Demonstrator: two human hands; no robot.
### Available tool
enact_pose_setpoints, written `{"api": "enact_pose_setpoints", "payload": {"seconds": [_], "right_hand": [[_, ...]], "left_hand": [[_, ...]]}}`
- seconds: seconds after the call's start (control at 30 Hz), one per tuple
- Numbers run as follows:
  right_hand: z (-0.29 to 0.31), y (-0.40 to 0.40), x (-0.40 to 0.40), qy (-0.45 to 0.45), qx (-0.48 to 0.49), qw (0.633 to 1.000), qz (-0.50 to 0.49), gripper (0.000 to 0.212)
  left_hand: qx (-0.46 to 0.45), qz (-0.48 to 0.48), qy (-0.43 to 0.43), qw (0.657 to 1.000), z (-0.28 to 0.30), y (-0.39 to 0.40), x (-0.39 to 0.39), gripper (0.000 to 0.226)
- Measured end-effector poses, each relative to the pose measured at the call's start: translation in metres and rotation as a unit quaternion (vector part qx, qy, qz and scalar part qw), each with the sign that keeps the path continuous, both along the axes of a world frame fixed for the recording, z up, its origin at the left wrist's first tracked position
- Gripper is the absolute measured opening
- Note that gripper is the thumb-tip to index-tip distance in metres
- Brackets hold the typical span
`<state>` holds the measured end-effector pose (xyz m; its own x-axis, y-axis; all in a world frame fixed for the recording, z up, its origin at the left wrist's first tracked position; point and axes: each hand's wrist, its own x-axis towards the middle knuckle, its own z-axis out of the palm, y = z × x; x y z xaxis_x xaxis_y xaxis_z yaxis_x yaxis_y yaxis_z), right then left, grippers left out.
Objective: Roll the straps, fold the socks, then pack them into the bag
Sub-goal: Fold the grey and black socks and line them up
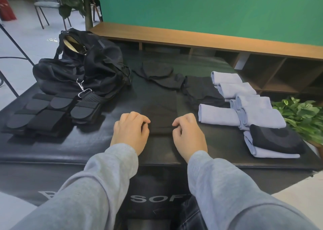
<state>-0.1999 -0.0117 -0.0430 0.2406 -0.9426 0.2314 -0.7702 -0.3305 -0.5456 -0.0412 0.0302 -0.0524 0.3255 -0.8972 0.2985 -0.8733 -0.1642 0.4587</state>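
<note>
A black sock [161, 110] lies flat and lengthwise on the black padded table [97, 142], its near end between my hands. My left hand [130, 131] pinches the sock's near left corner with curled fingers. My right hand [187, 133] pinches the near right corner. More loose black socks [157, 75] lie behind it, with a black folded pile [201, 91] to their right. Rolled black straps [52, 114] sit at the left. The black bag [82, 67] stands open at the back left.
Folded light-blue socks [244, 105] lie in rows at the right, with a black folded sock [276, 138] on the nearest one. A green plant [300, 114] stands past the table's right edge. A wooden shelf [209, 40] runs behind the table.
</note>
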Motion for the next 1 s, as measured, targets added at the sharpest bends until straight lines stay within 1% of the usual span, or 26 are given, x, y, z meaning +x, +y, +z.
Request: {"api": "enact_pose_setpoints", "payload": {"seconds": [0.07,0.13,0.2,0.27,0.43,0.53,0.67,0.83,1.0], "right_hand": [[0.0002,0.0006,-0.0013,0.014,-0.023,0.999,0.025,0.016],[-0.0001,-0.001,-0.0015,0.033,-0.032,0.998,0.041,0.019],[-0.0004,-0.002,-0.0018,0.042,-0.035,0.997,0.051,0.025],[-0.0004,-0.0032,-0.0016,0.048,-0.035,0.996,0.064,0.031],[-0.001,-0.0053,-0.0017,0.06,-0.017,0.996,0.063,0.037],[-0.0017,-0.0067,-0.0014,0.056,-0.01,0.997,0.047,0.037],[-0.0039,-0.0082,0.0001,0.06,-0.025,0.997,0.045,0.033],[-0.006,-0.0088,-0.0004,0.043,-0.04,0.997,0.043,0.021],[-0.0032,-0.0075,0.0002,0.026,-0.019,0.999,0.025,0.02]], "left_hand": [[0.019,-0.005,-0.009,1.0,0.0007,0.0,-0.0008,0.019],[0.041,-0.014,-0.009,0.999,0.0003,-0.0002,-0.0001,0.031],[0.044,-0.029,-0.013,0.998,0.0001,0.0006,0.0002,0.038],[0.042,-0.041,-0.016,0.998,0.0006,0.0007,0.0005,0.041],[0.042,-0.045,-0.023,0.998,-0.0003,0.0002,0.0012,0.035],[0.042,-0.043,-0.018,0.998,-0.0006,-0.0017,0.0015,0.039],[0.031,-0.037,-0.02,0.999,-0.0023,-0.0025,0.0022,0.031],[0.016,-0.039,-0.007,0.999,-0.0023,-0.0017,0.0016,0.024],[0.016,-0.019,0.002,1.0,-0.0019,-0.002,0.0009,0.023]]}}
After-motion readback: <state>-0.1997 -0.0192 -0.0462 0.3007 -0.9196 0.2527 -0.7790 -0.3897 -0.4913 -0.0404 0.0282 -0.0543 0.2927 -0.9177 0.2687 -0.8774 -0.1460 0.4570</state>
